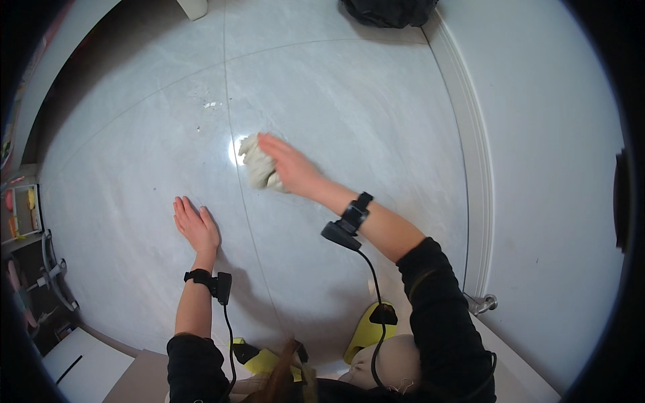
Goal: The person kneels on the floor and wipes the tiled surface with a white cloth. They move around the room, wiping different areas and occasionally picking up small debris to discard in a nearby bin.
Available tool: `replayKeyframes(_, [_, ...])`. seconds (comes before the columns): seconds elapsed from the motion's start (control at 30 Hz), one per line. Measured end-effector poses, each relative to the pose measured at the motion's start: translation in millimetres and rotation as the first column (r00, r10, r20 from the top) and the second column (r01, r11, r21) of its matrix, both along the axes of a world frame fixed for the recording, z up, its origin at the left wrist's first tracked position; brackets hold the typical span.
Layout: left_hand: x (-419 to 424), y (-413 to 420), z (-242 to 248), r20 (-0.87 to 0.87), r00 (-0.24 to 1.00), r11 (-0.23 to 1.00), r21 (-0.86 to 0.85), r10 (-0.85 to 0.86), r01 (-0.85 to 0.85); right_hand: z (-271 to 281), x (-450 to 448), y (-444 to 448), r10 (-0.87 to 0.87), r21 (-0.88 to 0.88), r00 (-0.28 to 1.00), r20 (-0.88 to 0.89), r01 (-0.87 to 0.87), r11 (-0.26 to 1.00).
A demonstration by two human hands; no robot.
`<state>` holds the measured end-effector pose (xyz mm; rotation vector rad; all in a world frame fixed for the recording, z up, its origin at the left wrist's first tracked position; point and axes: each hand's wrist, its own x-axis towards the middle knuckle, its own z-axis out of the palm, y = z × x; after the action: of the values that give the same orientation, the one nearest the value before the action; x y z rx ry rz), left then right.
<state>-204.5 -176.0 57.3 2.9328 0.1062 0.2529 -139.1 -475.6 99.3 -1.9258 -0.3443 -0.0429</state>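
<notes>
My right hand (295, 169) presses on a crumpled off-white cloth (258, 163) that lies on the glossy grey tiled floor (342, 101). The cloth bunches out on the left side of the fingers, and the hand is slightly blurred. Nearer to me on the left, my left hand (196, 226) rests on the tiles, palm down and empty, thumb apart from the fingers. Some shiny wet spots (212, 105) and small dark specks show beyond the cloth. Each wrist wears a black strapped device with a cable.
A white wall with a baseboard (478, 166) runs along the right, with a metal doorstop (486, 304) low on it. At the top sits a black bag (390, 10). On the left are a chair base (53, 272) and a white cabinet (88, 357). Yellow slippers (365, 330) are on my feet.
</notes>
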Motion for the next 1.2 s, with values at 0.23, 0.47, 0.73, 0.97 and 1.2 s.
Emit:
replayKeyframes(0.23, [-0.5, 1.8, -4.3, 0.025, 1.0, 1.0, 0.006, -0.009, 0.009, 16.7, -12.9, -199.0, -0.64, 0.153, 0.742, -0.199, 0.669, 0.727])
replayKeyframes(0.47, [-4.8, -5.0, 1.9, 0.005, 0.999, 0.999, 0.028, -0.036, 0.036, -62.6, -22.0, -336.0, -0.95, -0.471, 0.3, 0.091, 0.853, 0.224])
replayKeyframes(0.73, [-7.8, -10.5, 10.3, -0.007, 0.997, 0.997, 0.031, -0.07, 0.071, -78.3, 145.1, -303.3, -0.718, -0.564, 0.546, 0.433, 0.785, 0.257])
replayKeyframes(0.97, [-6.6, -12.2, 13.5, -0.008, 0.996, 0.996, 0.01, -0.088, 0.088, -63.9, 171.9, -126.5, -0.116, -0.492, 0.881, 0.458, 0.361, 0.792])
replayKeyframes(1.2, [-3.9, -6.9, 13.3, -0.033, 0.998, 0.999, -0.007, -0.05, 0.05, -20.3, 45.2, 2.3, 0.245, -0.334, 0.934, 0.259, -0.152, 0.93])
